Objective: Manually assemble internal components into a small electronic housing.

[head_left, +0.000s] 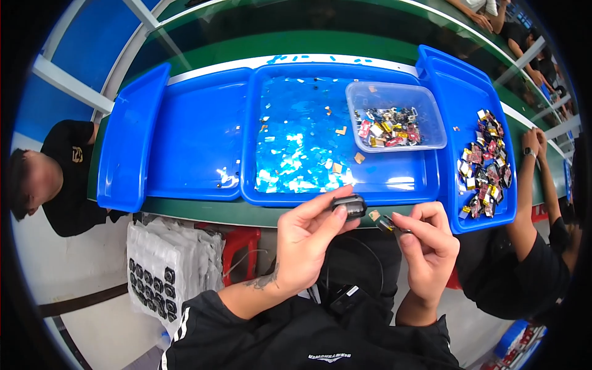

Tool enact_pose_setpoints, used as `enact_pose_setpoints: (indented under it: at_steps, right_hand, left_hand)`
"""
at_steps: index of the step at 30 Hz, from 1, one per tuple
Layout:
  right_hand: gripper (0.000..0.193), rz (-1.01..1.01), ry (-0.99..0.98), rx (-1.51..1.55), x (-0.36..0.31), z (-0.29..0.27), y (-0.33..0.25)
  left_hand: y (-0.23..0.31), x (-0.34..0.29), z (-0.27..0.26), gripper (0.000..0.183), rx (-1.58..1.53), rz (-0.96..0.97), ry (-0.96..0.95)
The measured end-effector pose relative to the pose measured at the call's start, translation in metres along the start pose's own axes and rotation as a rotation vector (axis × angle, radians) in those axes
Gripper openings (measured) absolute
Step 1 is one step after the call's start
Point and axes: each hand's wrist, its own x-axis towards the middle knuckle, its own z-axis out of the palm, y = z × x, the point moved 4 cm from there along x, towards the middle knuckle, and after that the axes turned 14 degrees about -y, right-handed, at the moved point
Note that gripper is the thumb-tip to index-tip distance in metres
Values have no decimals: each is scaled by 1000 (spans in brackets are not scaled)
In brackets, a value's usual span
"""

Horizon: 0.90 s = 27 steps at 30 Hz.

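My left hand (303, 245) is closed around a small black rounded case (351, 208), thumb on its near side and fingers behind. Just to the right, my right hand (427, 246) pinches a small electronic part (388, 223) with a dark body and a bit of yellow. A small tan square (374, 215) shows between the two hands, by the table edge; whether it touches the part I cannot tell. Both hands are held in front of the blue tray (296, 198), which has shiny blue film pieces (296, 161) and tan scraps spread over its bottom.
In that tray stands a clear plastic box (404, 148) of small parts. Another blue tray (485, 223) on the right holds a heap of small electronic parts (486, 163). More blue trays (197, 132) lie left. Bagged trays of black parts (151, 283) and a red stool (240, 250) stand below. People sit on both sides.
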Motion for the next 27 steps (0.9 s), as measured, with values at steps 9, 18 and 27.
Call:
enact_pose_setpoints:
  at_steps: [9,18,27]
  right_hand:
    - [25,-32,-4,110,2,16,0]
    - [17,21,60,170,5,14,7]
    - [17,8,-2,63,14,13,0]
  left_hand:
    - [-2,3,6,32,-79,-132,-24]
    - [1,1,11,39,-310,-229,-149]
    - [-3,1,12,46,18,-120,-292]
